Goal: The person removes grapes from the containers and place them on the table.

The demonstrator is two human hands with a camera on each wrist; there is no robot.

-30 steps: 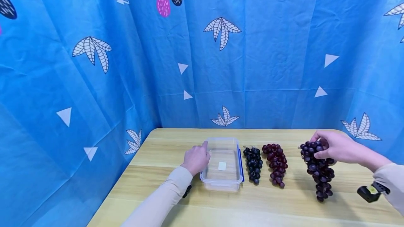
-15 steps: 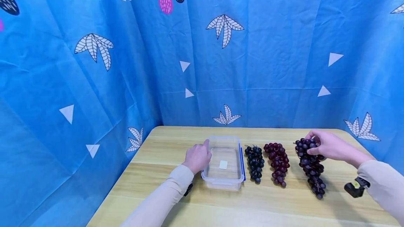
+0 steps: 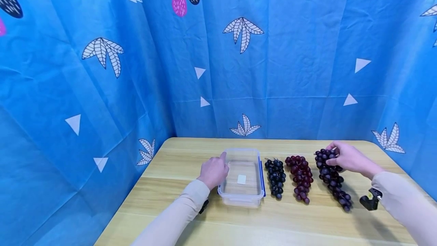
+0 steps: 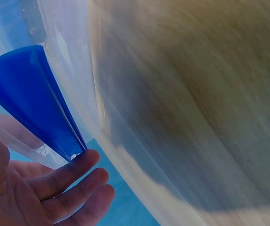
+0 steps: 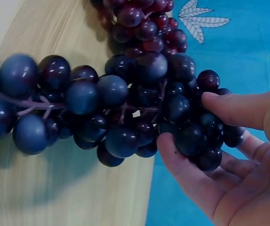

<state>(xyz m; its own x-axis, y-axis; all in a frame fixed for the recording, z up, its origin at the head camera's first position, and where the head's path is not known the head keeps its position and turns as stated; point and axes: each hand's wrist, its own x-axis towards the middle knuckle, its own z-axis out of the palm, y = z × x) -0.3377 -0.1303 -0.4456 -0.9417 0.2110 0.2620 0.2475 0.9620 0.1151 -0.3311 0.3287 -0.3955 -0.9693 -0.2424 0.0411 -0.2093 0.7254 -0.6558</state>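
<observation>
My left hand (image 3: 213,171) rests at the left side of a clear plastic food container (image 3: 240,199), its index finger stretched along the rim. In the left wrist view, a fingertip touches the blue side clip (image 4: 33,96) and the other fingers are loosely extended. My right hand (image 3: 349,158) pinches the top of a dark purple bunch of grapes (image 3: 332,175) between thumb and fingers. The bunch slants down toward the table, its lower end close to the wood; whether it touches cannot be told. Close up, the right hand (image 5: 238,165) holds the end grapes.
A black bunch of grapes (image 3: 275,177) and a red bunch (image 3: 299,177) lie side by side between the container and the held bunch. The wooden table (image 3: 273,225) has a blue patterned curtain (image 3: 293,67) behind it and on the left.
My right hand has carried the dark purple grapes left toward the red bunch, and they now slant more and hang lower. The left hand stays at the container.
</observation>
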